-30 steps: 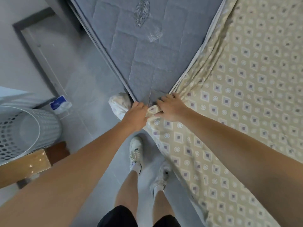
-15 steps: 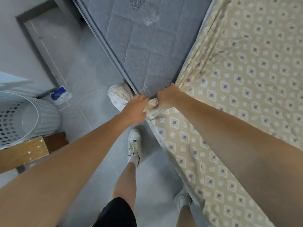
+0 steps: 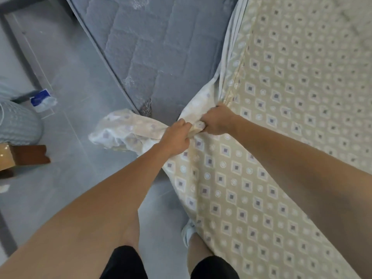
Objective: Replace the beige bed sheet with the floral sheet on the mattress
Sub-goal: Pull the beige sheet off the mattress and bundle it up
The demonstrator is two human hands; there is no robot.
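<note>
Beige bed sheet (image 3: 271, 137), printed with small diamonds and dots, covers the right part of the mattress (image 3: 141, 57) and hangs over its near edge toward the floor (image 3: 84, 178). Its corner is bunched at the mattress corner, where both hands meet. The left hand (image 3: 177, 137) has its fingers clenched around the gathered corner, with a loose, pale tail of the sheet billowing out to its left over the floor. The right hand (image 3: 216, 122) grips the same bunch just beside it, fingers curled into the fold where the hem runs up the mattress. The two hands are almost touching, so neither is clearly nearer.

From the hands, the bulk of the sheet lies to the right and away, and its freed hem runs diagonally up from the right hand. The bare grey quilted mattress top is exposed to the left of that hem. Judging from this, stripping is only partly done, and the pull would best go along the hem, off toward the covered side.

No floral sheet is in view. Left on the floor are a blue and white packet (image 3: 43, 100), a perforated white basket (image 3: 18, 121) and a wooden piece (image 3: 26, 158), all well apart from the sheet. The person's legs stand close by the hanging cloth, which could catch underfoot.
</note>
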